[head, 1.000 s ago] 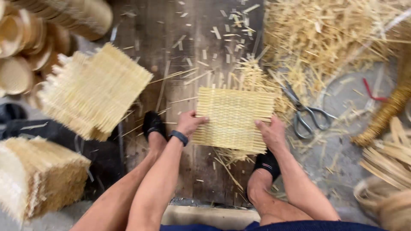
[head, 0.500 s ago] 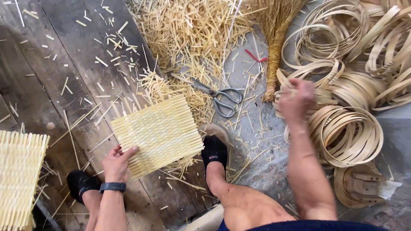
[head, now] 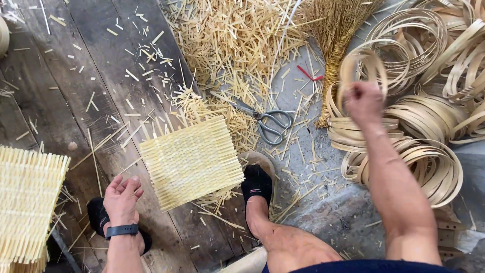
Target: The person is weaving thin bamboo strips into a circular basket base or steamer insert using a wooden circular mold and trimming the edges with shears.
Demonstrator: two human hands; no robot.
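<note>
Above the heap of coiled bamboo hoops (head: 429, 167) on my right, a single bamboo ring (head: 362, 65) stands upright in my right hand (head: 362, 101), my fingers curled shut into a fist around its lower edge. Just behind it lies a straw broom (head: 336, 35), and nearer the middle a pair of scissors (head: 265, 121) rests among a spread of cut bamboo slivers (head: 237, 45). On the dark wooden boards (head: 60, 91) between my feet lies a square woven mat (head: 191, 162). My left hand (head: 121, 198) hovers just beside its lower left corner, palm up, fingers loosely curled and holding nothing. Farther left sits a stack of woven mats (head: 28, 202).
</note>
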